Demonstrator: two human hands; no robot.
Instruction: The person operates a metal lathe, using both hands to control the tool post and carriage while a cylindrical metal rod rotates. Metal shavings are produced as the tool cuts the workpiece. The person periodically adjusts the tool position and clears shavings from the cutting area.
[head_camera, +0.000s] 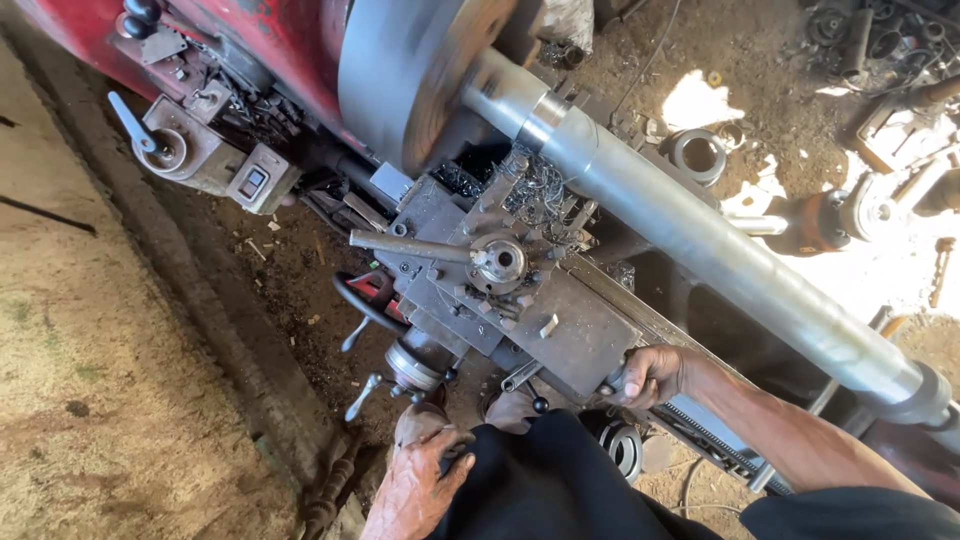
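Observation:
I look down on a lathe. A long grey steel shaft (700, 240) runs from the big chuck (410, 70) toward the lower right. Below it sits the carriage with the tool post (500, 260) and curled metal chips (540, 190). My right hand (648, 375) is closed around a small handle at the carriage's right edge. My left hand (420, 480) rests low near my dark trousers, fingers bent around a dark knob or lever, just below the cross-slide handwheel (410, 370).
The red headstock (250, 40) with levers and a switch box (255, 182) is at the upper left. A concrete floor (90, 350) lies left. Metal rings and machine parts (700, 155) litter the dirt ground behind the lathe.

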